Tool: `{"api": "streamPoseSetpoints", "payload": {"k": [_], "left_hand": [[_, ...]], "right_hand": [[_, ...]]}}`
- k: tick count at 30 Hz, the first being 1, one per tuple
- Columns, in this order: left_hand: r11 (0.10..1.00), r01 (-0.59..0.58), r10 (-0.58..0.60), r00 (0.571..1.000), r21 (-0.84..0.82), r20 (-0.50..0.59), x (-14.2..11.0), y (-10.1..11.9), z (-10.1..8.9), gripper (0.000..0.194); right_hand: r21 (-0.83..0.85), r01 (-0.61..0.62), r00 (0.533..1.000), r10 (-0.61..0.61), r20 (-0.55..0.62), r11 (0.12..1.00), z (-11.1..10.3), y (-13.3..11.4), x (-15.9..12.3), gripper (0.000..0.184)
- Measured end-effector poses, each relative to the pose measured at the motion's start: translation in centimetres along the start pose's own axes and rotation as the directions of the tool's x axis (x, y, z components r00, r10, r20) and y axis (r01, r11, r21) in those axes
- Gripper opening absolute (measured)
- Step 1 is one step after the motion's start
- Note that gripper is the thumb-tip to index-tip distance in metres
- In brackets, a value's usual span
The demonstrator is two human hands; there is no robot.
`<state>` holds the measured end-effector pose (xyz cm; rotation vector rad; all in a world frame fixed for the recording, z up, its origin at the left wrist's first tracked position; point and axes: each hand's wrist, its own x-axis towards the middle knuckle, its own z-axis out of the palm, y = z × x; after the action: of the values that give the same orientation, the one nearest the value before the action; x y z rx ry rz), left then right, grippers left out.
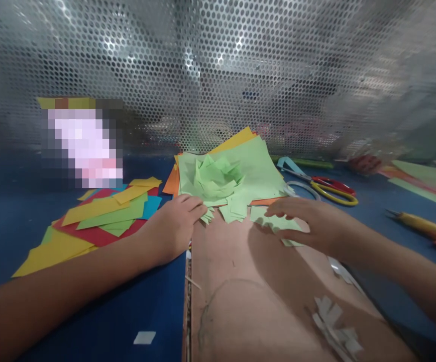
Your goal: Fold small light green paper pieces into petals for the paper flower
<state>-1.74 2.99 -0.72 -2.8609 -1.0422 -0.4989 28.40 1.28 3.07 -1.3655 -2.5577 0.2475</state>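
Right now our left hand (176, 221) leans over the left edge of a cardboard piece (233, 261), its fingers bent and close together at a small fringed scrap of green paper (207, 216); we cannot tell whether they pinch it. Our right hand (312, 221) reaches in from the other side, its fingers loosely spread with the thumb apart from them, over another green paper piece (266, 216). Nothing shows clamped in these fingers, and we cannot tell whether the thumb touches the paper.

Between our two sets of fingers lies a short green strip (236, 208), and just beyond it sits a green paper flower (218, 190), a ring of pointed petals. It rests on a pale green sheet (261, 166), with a yellow sheet (235, 141) and an orange sheet (171, 182) showing from underneath.

To the left of our left fingers, a heap of coloured paper pieces (105, 211) in yellow, green, red and blue spreads over the blue desk (90, 327). Beyond our right fingers we find scissors with a yellow handle (336, 199), red handles (333, 184) just behind them, and a pale ring (304, 186) nearer to us. Farther right of those fingers lies a yellow tool (425, 226) with a thin tip. Nearer to us than the right fingers, a whitish cut paper shape (333, 322) lies on the cardboard piece, across from a drawn curve (207, 311).
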Motion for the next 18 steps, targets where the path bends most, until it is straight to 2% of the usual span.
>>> {"api": "streamPoseSetpoints", "payload": {"k": [3, 7, 11, 13, 15, 16, 18], "left_hand": [[1.000, -0.018, 0.018, 0.997, -0.007, -0.077, -0.4, -0.2, 0.7, 0.042], [1.000, -0.020, 0.017, 0.989, -0.021, -0.149, -0.7, -0.4, 1.0, 0.040], [0.997, -0.077, 0.072, 0.984, -0.023, -0.166, -0.7, 0.4, 0.3, 0.035], [0.976, -0.207, 0.192, 0.963, -0.063, -0.188, -0.9, 1.3, -0.2, 0.033], [0.937, -0.293, 0.266, 0.951, -0.190, -0.155, -1.3, 2.6, -0.7, 0.029], [0.912, -0.306, 0.276, 0.951, -0.275, -0.142, -1.4, 3.3, -0.8, 0.028], [0.834, -0.201, 0.191, 0.979, -0.514, -0.075, -1.7, 4.4, -1.1, 0.026]], "right_hand": [[0.025, -0.076, 0.995, 0.074, 0.065, 0.997, 0.3, 1.8, -1.3, 0.039], [0.039, -0.203, 0.970, 0.196, 0.142, 0.978, -0.1, 2.5, -1.4, 0.051], [0.025, -0.164, 0.975, 0.158, 0.157, 0.986, -0.7, 2.2, -1.4, 0.055], [0.018, -0.125, 0.979, 0.120, 0.165, 0.992, -0.8, 2.2, -1.4, 0.048], [0.033, -0.070, 0.982, 0.063, 0.179, 0.997, -1.0, 2.2, -1.4, 0.033], [0.044, -0.046, 0.983, 0.037, 0.181, 0.998, -1.1, 2.2, -1.3, 0.025], [0.053, 0.005, 0.993, -0.011, 0.121, 0.999, -1.4, 1.9, -1.2, 0.012]]}}
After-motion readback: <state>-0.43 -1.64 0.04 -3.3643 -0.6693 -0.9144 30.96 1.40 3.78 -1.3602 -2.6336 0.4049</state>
